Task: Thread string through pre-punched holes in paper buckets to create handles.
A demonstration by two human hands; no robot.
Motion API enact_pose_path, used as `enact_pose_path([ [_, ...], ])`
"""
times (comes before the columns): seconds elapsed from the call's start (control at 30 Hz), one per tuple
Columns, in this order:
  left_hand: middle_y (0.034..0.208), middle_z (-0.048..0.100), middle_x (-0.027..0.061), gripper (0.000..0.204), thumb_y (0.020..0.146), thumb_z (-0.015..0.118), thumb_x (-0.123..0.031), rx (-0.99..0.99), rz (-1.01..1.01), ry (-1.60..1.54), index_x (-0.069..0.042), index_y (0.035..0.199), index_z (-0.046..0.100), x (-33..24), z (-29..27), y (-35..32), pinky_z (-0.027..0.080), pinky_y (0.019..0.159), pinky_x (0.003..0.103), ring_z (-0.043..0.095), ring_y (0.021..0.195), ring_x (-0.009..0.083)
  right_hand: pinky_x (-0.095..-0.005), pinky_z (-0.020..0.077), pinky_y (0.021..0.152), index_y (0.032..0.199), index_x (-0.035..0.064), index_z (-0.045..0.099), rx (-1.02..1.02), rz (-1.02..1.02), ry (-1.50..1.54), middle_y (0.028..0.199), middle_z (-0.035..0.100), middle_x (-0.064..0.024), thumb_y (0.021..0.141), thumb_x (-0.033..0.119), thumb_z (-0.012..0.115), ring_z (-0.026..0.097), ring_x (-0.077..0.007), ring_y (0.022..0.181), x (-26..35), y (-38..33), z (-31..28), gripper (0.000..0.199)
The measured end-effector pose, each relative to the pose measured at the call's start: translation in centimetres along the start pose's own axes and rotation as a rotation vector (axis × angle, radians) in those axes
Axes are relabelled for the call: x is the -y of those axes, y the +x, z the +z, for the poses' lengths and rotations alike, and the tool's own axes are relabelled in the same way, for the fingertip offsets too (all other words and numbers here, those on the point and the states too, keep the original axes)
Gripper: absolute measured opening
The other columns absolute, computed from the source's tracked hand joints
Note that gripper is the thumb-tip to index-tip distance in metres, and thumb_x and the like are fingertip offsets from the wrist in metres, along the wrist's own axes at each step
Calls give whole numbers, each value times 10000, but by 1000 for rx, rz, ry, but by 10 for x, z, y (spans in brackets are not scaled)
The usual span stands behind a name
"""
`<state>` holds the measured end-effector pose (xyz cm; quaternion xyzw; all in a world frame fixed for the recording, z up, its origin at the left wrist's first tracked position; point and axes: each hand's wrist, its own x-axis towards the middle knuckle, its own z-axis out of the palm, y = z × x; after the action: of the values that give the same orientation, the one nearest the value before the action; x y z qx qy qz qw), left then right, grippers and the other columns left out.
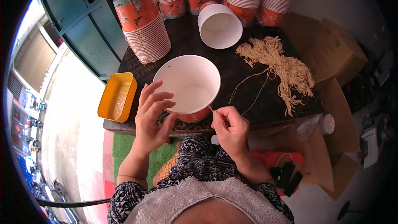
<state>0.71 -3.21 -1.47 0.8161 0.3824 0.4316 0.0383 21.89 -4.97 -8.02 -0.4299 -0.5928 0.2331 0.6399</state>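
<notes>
At the centre of the frame, a paper bucket [188, 74], white inside and orange outside, is by the near edge of a dark worktop [180, 37]. The left hand [153, 118] has a wide grip, fingers curved over the bucket's left rim; contact is unclear. The right hand [231, 130] has a narrow grip, pinching a thin string [212, 109] at the lower-right rim. Beige yarn [286, 68] lies at right, a yellow tray [127, 85] at left.

Daylight is coming from the left, bleaching the pavement [76, 112]; the far right is lying in shadow, perhaps hiding detail. Fisheye distortion is bending the edges, and black is filling the corners.
</notes>
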Motion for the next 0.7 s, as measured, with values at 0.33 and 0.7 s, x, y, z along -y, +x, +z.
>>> enact_pose_path([
  [0.33, 1096, 643, 113, 207, 758, 691, -22, 19, 2, -13, -40, 958, 640, -4, 0, 7, 303, 1105, 554, 478, 1293, 392, -181, 402, 502, 849, 4, 593, 4, -6, -26, 642, 596, 14, 900, -8, 646, 540, -10, 572, -3, 3, 2, 75],
  [0.7, 1129, 620, 172, 348, 833, 602, 18, 503, 54, -230, 10, 1181, 596, 4, 4, 70, 422, 1010, 436, 521, 1184, 368, -188, 420, 513, 866, -14, 603, 28, -24, -19, 663, 605, -10, 896, -23, 645, 573, -32, 592, -7, 8, 7, 52],
])
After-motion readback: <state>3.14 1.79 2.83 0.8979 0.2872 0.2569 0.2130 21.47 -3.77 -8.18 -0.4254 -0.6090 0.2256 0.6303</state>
